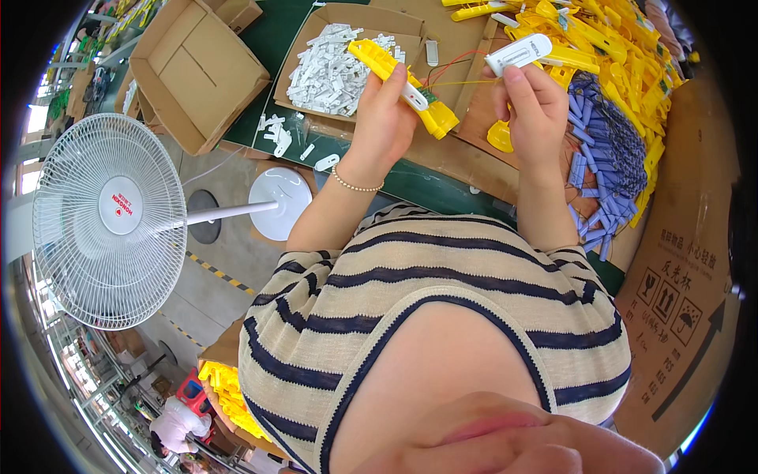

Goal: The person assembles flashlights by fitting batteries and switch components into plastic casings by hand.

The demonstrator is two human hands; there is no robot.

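Observation:
My left hand (pixel 384 117) is closed around a long yellow plastic housing (pixel 439 120), which slants down to the right. A white insert and a bit of green circuit board show on its inner side. Between the fingers of my right hand (pixel 534 107) is a white, round-ended plastic cover (pixel 519 54), raised at the right of the housing. Thin red and yellow wires (pixel 458 82) stretch across the gap between the two parts. Beyond my left hand, an open cardboard tray (pixel 399 20) holds a pile of small white plastic pieces (pixel 328 73).
Yellow housings (pixel 624 47) are heaped at the far right, beside blue cylinders (pixel 604 186) with dark wires. A large carton (pixel 683 261) stands right. Leftward are an open cardboard box (pixel 197 71) and a white fan (pixel 110 221). Loose white pieces (pixel 276 136) lie on the green tabletop (pixel 426 170).

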